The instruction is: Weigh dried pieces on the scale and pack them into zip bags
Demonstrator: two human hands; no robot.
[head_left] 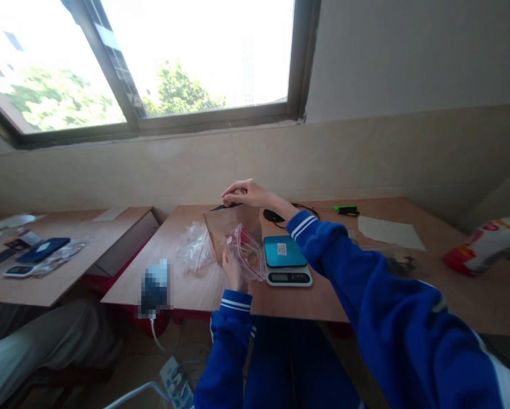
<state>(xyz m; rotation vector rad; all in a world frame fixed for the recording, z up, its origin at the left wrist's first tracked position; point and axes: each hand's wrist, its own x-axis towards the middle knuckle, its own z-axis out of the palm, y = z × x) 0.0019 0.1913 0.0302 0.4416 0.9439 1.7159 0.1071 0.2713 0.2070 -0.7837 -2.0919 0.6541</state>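
Note:
My left hand (231, 268) is closed round the lower part of an upright brown paper bag (217, 227), low over the table. A clear zip bag (250, 258) with red seal lines lies against the paper bag, beside my left fingers; whether they grip it too, I cannot tell. Over the paper bag's dark top edge, my right hand (248, 193) is bent down with its fingers closed. What those fingers hold, if anything, is hidden. Just to the right stands a white kitchen scale (289, 278) with a blue top plate.
More clear zip bags (195, 247) lie left of the paper bag. Behind the scale are a black cable (310, 210) and a green-and-black tool (346, 210). A white paper (391, 232) and a red-white package (482, 247) are rightward. Someone's leg (45, 335) shows at left.

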